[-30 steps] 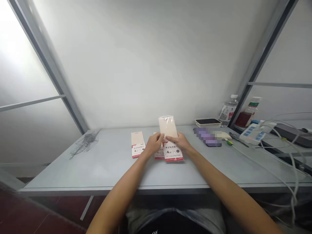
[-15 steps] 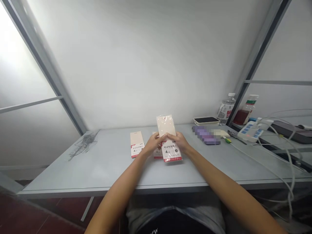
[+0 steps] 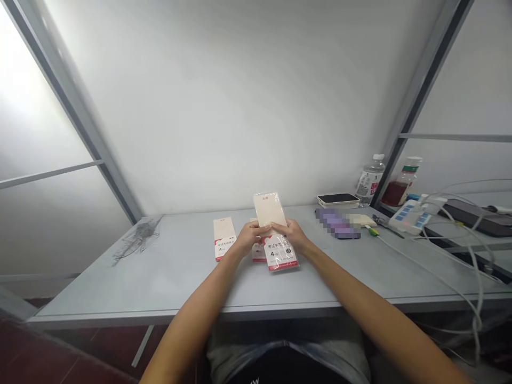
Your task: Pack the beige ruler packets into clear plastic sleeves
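Both my hands hold one flat packet (image 3: 269, 209) in clear plastic, cream at the top with a white and red printed label below. My left hand (image 3: 251, 236) grips its left edge, thumb across the front. My right hand (image 3: 295, 234) is closed on the right edge, its thumb also on the front near the left one. The packet tilts up above the table. Behind it, partly hidden by my left hand and the packet, lies a second similar packet (image 3: 258, 254). A third such packet (image 3: 224, 239) rests on the table to the left of my left hand.
The grey table (image 3: 168, 282) bears a dark wiry tangle (image 3: 140, 239) at left. To the right are a phone (image 3: 338, 199), a blurred purple item (image 3: 336, 223), a clear bottle (image 3: 370, 181), a bottle of dark red liquid (image 3: 397, 191), and a power strip (image 3: 416, 214) with trailing white cables.
The held packet has shifted slightly down and left and tilts a little differently, with both hands still on it. The other packets have stayed in place on the table.
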The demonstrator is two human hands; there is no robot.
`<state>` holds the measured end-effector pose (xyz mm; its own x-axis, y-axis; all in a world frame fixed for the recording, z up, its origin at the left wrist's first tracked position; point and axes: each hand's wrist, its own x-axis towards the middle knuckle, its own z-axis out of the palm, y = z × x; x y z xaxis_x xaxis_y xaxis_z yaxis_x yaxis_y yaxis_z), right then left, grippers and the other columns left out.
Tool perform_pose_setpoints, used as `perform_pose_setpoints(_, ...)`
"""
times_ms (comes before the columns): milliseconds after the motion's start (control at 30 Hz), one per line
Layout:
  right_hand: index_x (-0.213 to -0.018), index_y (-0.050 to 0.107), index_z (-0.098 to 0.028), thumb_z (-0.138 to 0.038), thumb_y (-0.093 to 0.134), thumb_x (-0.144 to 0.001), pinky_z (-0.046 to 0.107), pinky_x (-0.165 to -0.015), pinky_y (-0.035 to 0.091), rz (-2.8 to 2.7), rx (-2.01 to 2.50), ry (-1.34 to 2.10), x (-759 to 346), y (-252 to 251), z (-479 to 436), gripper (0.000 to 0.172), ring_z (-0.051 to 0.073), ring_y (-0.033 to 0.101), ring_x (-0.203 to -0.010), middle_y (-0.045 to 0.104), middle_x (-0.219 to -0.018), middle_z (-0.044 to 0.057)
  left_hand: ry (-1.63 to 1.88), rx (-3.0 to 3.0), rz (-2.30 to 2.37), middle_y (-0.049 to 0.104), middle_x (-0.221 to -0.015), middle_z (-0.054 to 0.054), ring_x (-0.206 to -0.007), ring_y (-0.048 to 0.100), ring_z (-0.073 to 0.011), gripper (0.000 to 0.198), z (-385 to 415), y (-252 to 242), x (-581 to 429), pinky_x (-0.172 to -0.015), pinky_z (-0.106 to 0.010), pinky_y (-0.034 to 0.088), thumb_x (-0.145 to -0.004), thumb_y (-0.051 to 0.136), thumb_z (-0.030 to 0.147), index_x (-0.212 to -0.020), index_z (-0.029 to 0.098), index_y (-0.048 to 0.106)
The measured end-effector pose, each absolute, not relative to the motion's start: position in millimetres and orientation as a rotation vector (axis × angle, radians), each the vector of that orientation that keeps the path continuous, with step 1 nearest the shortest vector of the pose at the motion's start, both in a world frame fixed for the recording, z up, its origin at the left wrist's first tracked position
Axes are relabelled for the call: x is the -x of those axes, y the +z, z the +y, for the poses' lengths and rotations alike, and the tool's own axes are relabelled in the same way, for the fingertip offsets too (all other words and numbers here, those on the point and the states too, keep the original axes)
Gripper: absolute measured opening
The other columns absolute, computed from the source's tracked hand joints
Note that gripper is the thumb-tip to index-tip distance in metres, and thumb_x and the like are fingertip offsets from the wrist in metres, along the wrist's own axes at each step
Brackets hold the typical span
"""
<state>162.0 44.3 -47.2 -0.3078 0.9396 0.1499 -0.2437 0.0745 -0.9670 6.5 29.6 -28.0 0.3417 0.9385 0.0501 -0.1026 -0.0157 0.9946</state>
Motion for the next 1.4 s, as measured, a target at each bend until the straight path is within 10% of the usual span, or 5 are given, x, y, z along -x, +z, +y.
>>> perform_pose_setpoints(300,-0.078,0.058,-0.015,-0.053,0.053,-0.071,0.029,-0.055,0.045,-1.413,0.902,1.368,-162.5,-48.6,47.0,0.040,0.019,0.058,-0.060,0.062,-0.065,0.005,1.025,-1.484,1.085,0.048,-0.057,0.001,-0.049,0.043,-0.0084,0.029,37.1,-38.6,-6.9,-0.049,-0.023,0.030,-0.066,0.060,0.044,-0.064,0.016,0.052)
perform_pose_setpoints(533,-0.088,0.060,-0.018,-0.052,0.029,-0.084,0.030,-0.073,0.041,-1.763,1.528,0.437,-173.5,-57.7,61.6,0.046,0.019,0.055,-0.082,0.063,-0.086,0.006,1.017,-1.807,1.729,0.052,-0.056,-0.003,-0.062,0.051,-0.0188,0.040,41.7,-52.0,0.8,-0.058,-0.028,0.034,-0.064,0.056,0.058,-0.057,0.019,0.047)
perform_pose_setpoints(800,-0.132,0.034,-0.012,-0.042,0.028,-0.086,0.051,-0.095,0.018,-1.929,2.108,0.182,-186.9,-74.2,73.0,0.055,0.038,0.019,-0.126,0.028,-0.137,0.021,0.668,-1.961,2.259,0.042,-0.128,-0.020,-0.126,0.023,-0.0327,0.049,44.8,-50.1,5.7,-0.097,-0.049,0.016,-0.081,0.037,0.046,-0.115,0.012,0.046)
perform_pose_setpoints(1100,-0.126,0.042,-0.017,-0.038,0.022,-0.088,0.043,-0.087,0.030,-2.007,2.155,0.187,-193.2,-67.7,70.9,0.048,0.032,0.040,-0.113,0.049,-0.118,0.018,0.312,-1.709,2.296,0.019,-0.143,-0.016,-0.132,0.010,-0.0296,0.053,54.9,-58.3,18.3,-0.099,-0.052,0.014,-0.081,0.037,0.033,-0.130,0.014,0.035)
perform_pose_setpoints(1400,-0.103,0.060,-0.009,-0.054,0.038,-0.078,0.043,-0.082,0.035,-1.877,2.309,0.210,-216.5,-61.3,77.6,0.056,0.036,0.044,-0.108,0.055,-0.108,0.022,0.260,-1.499,2.418,0.042,-0.126,-0.025,-0.118,0.030,-0.0430,0.051,59.7,-42.8,47.8,-0.083,-0.056,0.027,-0.065,0.054,0.043,-0.107,0.015,0.054)
